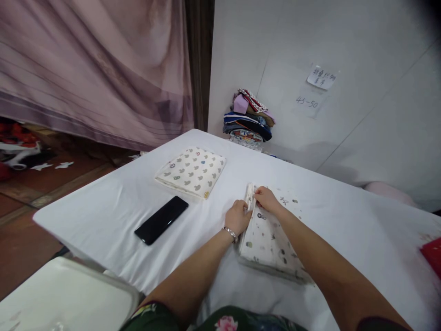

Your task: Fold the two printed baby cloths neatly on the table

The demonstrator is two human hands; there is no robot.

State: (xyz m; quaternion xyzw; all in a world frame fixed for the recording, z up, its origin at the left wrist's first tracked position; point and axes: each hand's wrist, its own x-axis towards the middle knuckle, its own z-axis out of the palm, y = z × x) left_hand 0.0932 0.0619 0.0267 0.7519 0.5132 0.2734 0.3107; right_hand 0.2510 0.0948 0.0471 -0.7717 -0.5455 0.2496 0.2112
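A folded stack of white cloth [265, 239] with small grey and olive prints lies on the white-covered table in front of me. My left hand [237, 218], with a bracelet at its wrist, grips the stack's left edge, fingers curled in against the layers. Just to the right, near the far left corner, my right hand [267, 199] pinches the cloth's edge. My right forearm hides part of the stack's right side. Farther left rests a separate folded white cloth [196, 171] with grey mushroom-like prints, untouched by either hand.
A black phone [161, 219] lies left of my hands on the white tablecloth [99, 207]. Against the wall stands a pile of folded clothes [250, 117]. A white stool-like surface [65, 294] is at lower left, and a red item [432, 255] at the right edge.
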